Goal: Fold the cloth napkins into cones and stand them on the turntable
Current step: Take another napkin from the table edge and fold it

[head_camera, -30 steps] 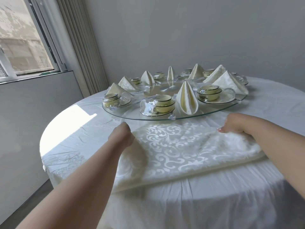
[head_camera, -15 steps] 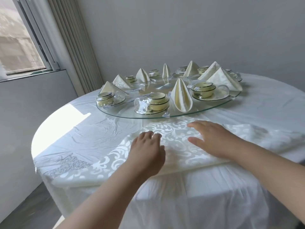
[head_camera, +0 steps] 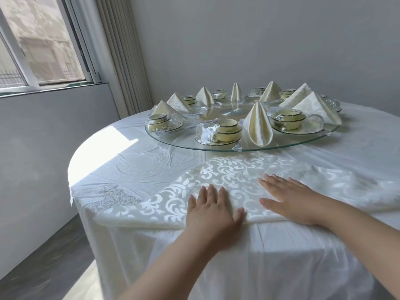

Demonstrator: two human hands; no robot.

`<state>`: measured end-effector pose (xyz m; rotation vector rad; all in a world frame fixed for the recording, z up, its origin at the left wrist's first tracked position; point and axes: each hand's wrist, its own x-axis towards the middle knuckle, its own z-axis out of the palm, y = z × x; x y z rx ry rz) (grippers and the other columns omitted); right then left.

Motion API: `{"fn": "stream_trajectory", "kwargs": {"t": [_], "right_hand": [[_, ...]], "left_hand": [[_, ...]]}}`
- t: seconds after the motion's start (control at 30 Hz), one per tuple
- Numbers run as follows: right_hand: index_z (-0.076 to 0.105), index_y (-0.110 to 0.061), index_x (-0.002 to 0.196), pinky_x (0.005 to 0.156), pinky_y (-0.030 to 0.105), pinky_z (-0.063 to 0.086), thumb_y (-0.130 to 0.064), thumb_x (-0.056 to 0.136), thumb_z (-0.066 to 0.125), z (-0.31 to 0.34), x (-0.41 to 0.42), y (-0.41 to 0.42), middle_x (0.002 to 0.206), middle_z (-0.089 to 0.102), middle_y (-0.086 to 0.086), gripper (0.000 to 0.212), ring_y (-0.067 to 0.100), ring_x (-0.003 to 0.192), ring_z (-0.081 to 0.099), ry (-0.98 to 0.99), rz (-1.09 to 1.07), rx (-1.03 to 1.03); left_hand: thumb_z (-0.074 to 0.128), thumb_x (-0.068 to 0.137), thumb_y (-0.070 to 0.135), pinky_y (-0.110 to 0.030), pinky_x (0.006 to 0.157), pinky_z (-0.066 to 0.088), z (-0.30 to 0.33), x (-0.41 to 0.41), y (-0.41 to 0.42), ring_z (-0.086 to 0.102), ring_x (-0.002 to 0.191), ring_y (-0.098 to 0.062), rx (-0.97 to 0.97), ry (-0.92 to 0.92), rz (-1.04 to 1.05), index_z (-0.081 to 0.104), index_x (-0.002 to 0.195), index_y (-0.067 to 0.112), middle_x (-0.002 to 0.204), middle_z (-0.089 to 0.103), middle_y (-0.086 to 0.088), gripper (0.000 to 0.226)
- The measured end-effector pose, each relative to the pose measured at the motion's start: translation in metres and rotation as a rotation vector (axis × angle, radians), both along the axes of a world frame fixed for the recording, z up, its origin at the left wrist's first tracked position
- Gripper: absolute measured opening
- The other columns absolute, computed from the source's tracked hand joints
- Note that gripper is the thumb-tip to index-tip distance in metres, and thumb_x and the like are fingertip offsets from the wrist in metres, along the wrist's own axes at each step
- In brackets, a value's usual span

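Observation:
A cream napkin with a white scroll pattern [head_camera: 218, 176] lies folded flat on the near part of the round table, its folded edge toward me. My left hand [head_camera: 213, 210] presses flat on its near edge, fingers straight. My right hand [head_camera: 287, 199] lies flat on the cloth just to the right, fingers spread. Behind the napkin stands the glass turntable [head_camera: 179, 142]. On it several napkins stand folded as cones, the nearest cone [head_camera: 257, 125] at its front rim.
Wrapped cup-and-saucer sets [head_camera: 225, 132] ring the turntable between the cones. The white tablecloth [head_camera: 138, 167] hangs over the table's edge in front of me. A grey wall, window and blinds are at the left, with floor below.
Both hands came back from the napkin's far corners toward me and now lie flat near its front edge. The napkin went from spread out to folded along the near edge.

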<state>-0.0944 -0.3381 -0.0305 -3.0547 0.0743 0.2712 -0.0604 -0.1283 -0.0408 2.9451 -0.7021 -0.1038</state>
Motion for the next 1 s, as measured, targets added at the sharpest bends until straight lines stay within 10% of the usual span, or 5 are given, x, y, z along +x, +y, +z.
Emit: {"fn": "stream_trajectory", "kwargs": {"t": [0.5,0.73,1.0], "right_hand": [[-0.007,-0.033,0.151,0.118,0.035,-0.007,-0.073,0.086,0.016,0.018,0.0,0.011,0.156,-0.017,-0.015,0.08,0.004,0.144,-0.014,0.146,-0.078,-0.04],[0.002,-0.029,0.153,0.12,0.035,-0.003,-0.06,0.096,0.024,0.03,0.024,0.124,0.161,-0.004,-0.008,0.069,0.007,0.146,-0.009,-0.157,0.194,0.146],[-0.012,-0.037,0.15,0.117,0.029,-0.014,-0.075,0.063,-0.014,-0.001,0.002,0.132,0.156,-0.019,-0.016,0.095,-0.003,0.14,-0.022,-0.047,0.298,0.075]], "left_hand": [[0.017,0.092,0.066,-0.039,0.119,-0.006,0.0,0.003,0.097,-0.012,0.147,-0.021,0.009,-0.027,0.168,-0.005,0.153,0.028,0.161,-0.01,-0.002,0.075],[0.018,0.093,0.064,-0.04,0.119,-0.005,-0.003,0.004,0.095,-0.011,0.148,-0.022,-0.015,-0.048,0.151,-0.003,0.153,0.028,0.161,-0.007,-0.004,0.074],[-0.002,0.083,0.075,-0.029,0.12,0.0,-0.01,0.021,0.157,-0.008,0.144,0.002,-0.084,-0.136,-0.234,0.007,0.146,0.052,0.157,0.001,0.022,0.067]]}}
